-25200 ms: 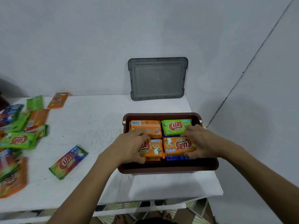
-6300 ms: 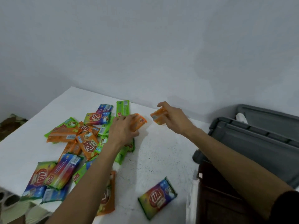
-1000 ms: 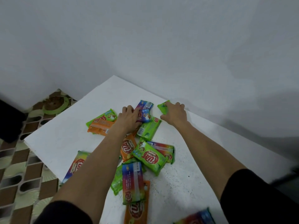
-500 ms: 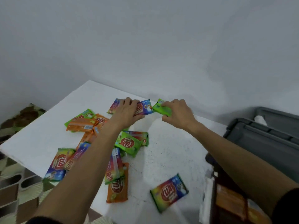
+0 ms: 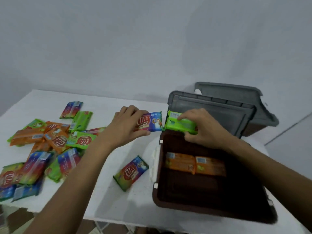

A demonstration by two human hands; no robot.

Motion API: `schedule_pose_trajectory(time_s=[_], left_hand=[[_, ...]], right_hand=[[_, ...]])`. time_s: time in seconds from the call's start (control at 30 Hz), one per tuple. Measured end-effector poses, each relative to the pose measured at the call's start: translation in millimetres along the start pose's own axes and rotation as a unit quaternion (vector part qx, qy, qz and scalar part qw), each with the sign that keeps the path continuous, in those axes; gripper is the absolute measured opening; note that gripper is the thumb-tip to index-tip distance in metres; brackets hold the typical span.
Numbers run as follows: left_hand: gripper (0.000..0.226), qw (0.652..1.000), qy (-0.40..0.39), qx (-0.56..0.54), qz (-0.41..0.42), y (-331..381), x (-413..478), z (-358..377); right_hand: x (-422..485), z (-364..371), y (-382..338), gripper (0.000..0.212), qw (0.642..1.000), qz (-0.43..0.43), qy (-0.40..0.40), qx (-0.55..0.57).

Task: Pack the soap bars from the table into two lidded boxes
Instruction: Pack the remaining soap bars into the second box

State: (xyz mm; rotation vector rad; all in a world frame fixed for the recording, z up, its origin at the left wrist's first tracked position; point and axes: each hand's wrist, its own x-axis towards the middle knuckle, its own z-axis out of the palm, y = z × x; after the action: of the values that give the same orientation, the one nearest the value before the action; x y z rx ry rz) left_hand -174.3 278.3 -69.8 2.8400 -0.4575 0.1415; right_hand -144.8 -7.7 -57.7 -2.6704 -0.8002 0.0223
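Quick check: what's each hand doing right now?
Left hand: grips a blue soap bar.
Right hand: grips a green soap bar over the brown box.

The blue soap bar (image 5: 149,122) in the left hand (image 5: 125,127) reads "UAT", its first letter covered. The same logo shows on the lone bar (image 5: 130,173) at nine o'clock from the brown box (image 5: 156,196), and on a green bar (image 5: 83,140) in the pile.

Two orange bars (image 5: 194,163) in brown box (image 5: 189,191)
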Motion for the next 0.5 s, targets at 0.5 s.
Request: schedule_pose_trajectory(time_s=[0.5], left_hand=[[0.073,0.986,-0.106,0.051,0.118,121.6,-2.6,50.4]], right_hand=[[-117.9,-8.4,53.6,0.05,0.994,0.014,-0.093,-0.05]])
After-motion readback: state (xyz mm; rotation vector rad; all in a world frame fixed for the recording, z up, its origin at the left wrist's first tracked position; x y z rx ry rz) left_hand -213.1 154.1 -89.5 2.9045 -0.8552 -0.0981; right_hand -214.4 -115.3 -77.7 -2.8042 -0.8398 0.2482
